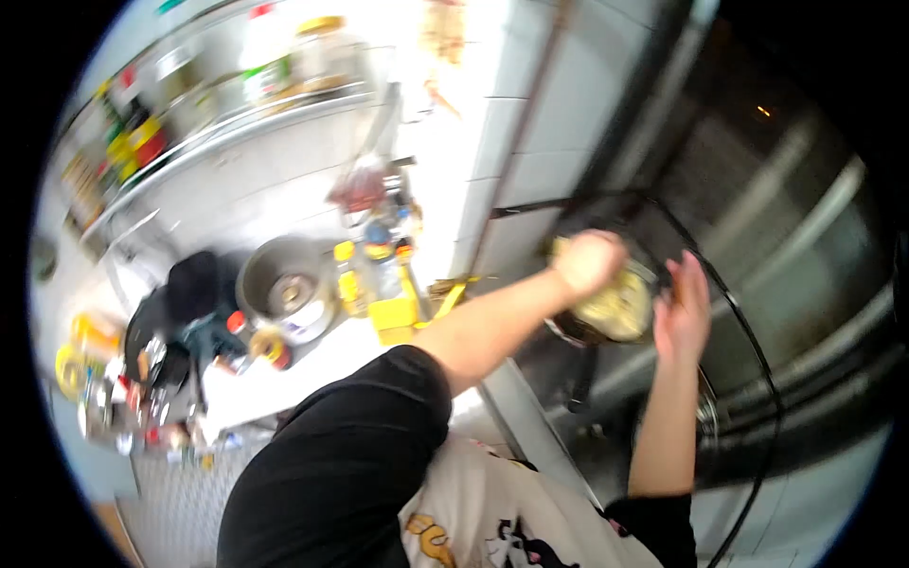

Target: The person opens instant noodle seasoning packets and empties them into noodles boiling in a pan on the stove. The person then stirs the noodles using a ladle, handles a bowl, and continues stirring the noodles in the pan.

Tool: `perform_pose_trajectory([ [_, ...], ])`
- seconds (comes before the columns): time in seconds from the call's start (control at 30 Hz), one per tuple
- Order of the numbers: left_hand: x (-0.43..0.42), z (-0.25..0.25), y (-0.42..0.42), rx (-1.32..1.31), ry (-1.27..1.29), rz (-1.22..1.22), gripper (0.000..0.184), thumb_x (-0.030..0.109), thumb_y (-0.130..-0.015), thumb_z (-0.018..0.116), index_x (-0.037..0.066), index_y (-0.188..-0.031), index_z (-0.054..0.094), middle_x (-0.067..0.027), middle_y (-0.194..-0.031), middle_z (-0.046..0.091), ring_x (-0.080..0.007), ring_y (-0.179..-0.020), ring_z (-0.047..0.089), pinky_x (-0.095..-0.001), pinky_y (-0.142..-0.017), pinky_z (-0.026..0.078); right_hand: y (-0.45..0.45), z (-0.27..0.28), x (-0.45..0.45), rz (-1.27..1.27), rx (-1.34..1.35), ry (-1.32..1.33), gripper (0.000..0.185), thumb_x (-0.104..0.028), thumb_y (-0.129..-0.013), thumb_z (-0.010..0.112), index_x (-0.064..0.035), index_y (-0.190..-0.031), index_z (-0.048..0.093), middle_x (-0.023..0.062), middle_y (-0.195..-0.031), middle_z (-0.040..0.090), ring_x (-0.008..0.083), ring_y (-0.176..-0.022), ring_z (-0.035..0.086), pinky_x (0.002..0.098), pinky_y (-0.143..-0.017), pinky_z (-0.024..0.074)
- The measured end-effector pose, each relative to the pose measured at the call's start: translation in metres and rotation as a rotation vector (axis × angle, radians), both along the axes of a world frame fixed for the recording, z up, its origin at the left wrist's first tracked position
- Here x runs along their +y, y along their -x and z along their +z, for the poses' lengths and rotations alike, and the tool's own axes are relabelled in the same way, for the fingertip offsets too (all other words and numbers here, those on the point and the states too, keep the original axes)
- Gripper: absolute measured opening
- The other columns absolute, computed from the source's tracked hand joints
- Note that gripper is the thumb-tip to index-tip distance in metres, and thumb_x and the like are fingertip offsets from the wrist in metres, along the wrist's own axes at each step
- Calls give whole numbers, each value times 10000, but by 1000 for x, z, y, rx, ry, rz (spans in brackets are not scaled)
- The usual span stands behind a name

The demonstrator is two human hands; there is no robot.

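A dark pan [562, 328] sits on the stove at right, its black handle [583, 377] pointing toward me. Pale yellow food [623, 310] lies in it; blur hides its exact kind. My left hand [593, 259] is closed above the far left part of the pan, and whatever its fingers hold is hidden. Just right of the pan's rim is my right hand [684, 310], fingers stretched upward, with nothing visible in it.
A black hose [737, 308] curves around the stove's right side. On the left counter stand a large metal pot [284, 284], a yellow-capped bottle [348, 282] and a yellow box [392, 317]. A wall shelf [237, 123] holds jars and bottles. White tiles [578, 114] cover the wall.
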State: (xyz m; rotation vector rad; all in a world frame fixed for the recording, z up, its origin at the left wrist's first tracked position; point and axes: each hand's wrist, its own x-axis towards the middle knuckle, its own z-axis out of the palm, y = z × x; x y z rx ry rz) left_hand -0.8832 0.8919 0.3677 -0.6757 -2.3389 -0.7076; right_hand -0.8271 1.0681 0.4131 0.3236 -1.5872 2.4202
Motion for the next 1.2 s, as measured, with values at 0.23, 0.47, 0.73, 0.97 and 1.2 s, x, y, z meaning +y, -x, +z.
perform_pose_trajectory([
  [0.23, -135, -30, -147, 277, -53, -126, 185, 100, -736, 631, 76, -916, 596, -92, -985, 574, -280, -835, 614, -382, -687, 525, -115, -38, -101, 737, -286, 262, 233, -186, -1030, 413, -48, -1195, 504, 44, -814, 543, 73, -550, 437, 183, -427, 380],
  [0.47, -280, -138, -322, -42, -96, 407, 291, -8, -686, 652, 93, -959, 634, -83, -984, 597, -275, -856, 635, -359, -718, 541, -121, -99, -193, 781, -705, 26, 168, -162, -1012, 459, -73, -1139, 522, 40, -839, 599, 84, -568, 536, 225, -427, 430],
  [0.73, -387, -275, -481, -247, -183, 1061, 176, -3, -763, 643, 48, -930, 626, -101, -997, 596, -300, -872, 622, -377, -741, 536, -140, -195, -317, 941, -815, -356, 194, -201, -971, 555, -90, -1125, 592, -5, -935, 613, 115, -789, 601, 288, -625, 491],
  [0.97, -448, -371, -512, -416, -280, 1277, 203, 31, -802, 631, 42, -1004, 648, -106, -1068, 599, -296, -944, 613, -369, -807, 528, -185, -208, -400, 1115, -800, -535, 202, -195, -954, 593, -52, -1097, 590, 11, -996, 595, 117, -927, 590, 318, -786, 520],
  [1.2, -470, -426, -505, -576, -644, 1310, 264, 43, -791, 635, 52, -1053, 670, -117, -1161, 605, -277, -997, 619, -352, -874, 515, -193, -204, -425, 1062, -782, -533, 243, -214, -947, 607, -27, -1101, 584, 17, -966, 596, 100, -858, 596, 280, -723, 542],
])
